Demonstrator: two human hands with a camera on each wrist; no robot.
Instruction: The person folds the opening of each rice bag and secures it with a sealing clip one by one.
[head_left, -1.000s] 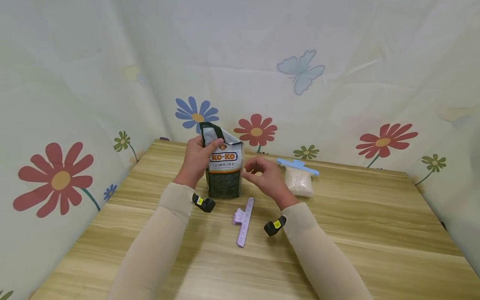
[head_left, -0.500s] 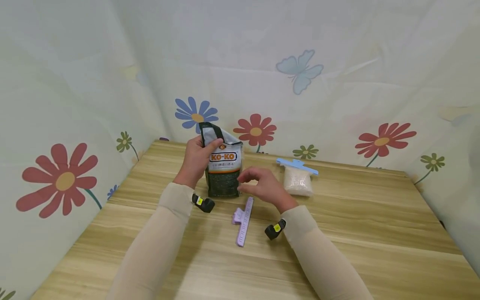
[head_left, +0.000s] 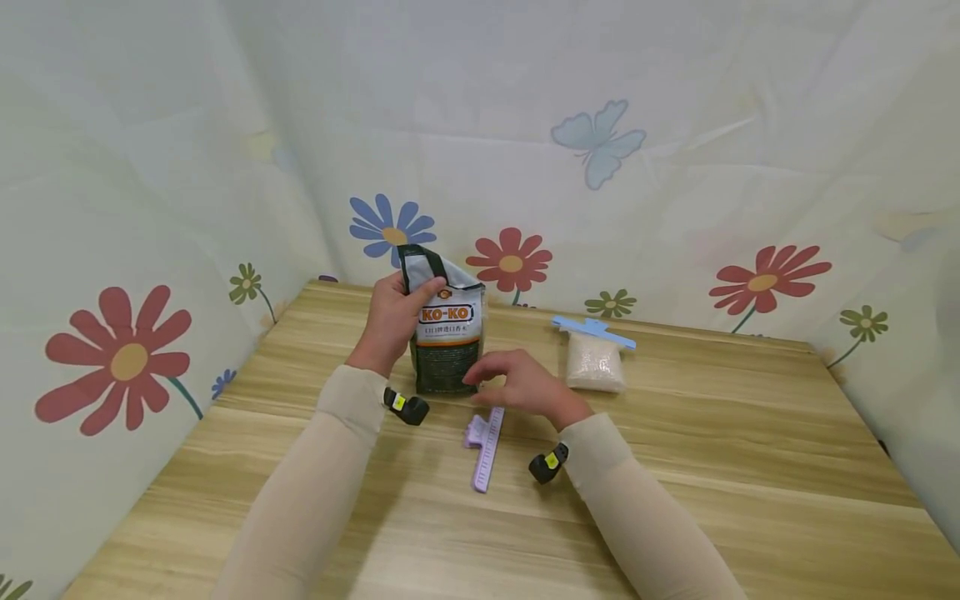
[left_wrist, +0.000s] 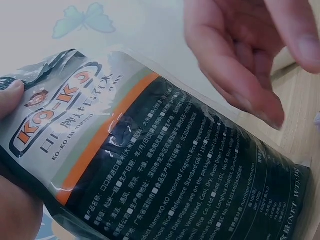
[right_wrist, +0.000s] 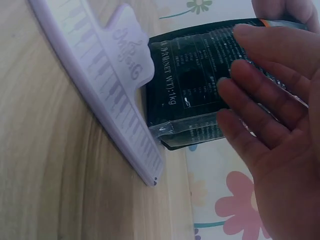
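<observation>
A green, white and orange KO-KO rice bag [head_left: 447,358] stands upright on the table, its top folded over at a slant. My left hand [head_left: 393,321] grips its upper left side, thumb across the front. In front of the bag's lower right corner hovers my right hand [head_left: 525,385], fingers loosely bent and holding nothing. Just below it a purple bag clip [head_left: 486,454] with a piano-key pattern lies on the wood. In the right wrist view the clip [right_wrist: 107,75] is apart from the right fingers [right_wrist: 260,95].
Right of the hands, a small clear bag of rice [head_left: 596,363] lies with a blue bag clip [head_left: 595,332] across its top. A flowered cloth [head_left: 675,208] hangs behind the wooden table [head_left: 712,433].
My right hand has moved down from beside the bag's middle toward the purple bag clip. My left hand and the rice bag stay in place.
</observation>
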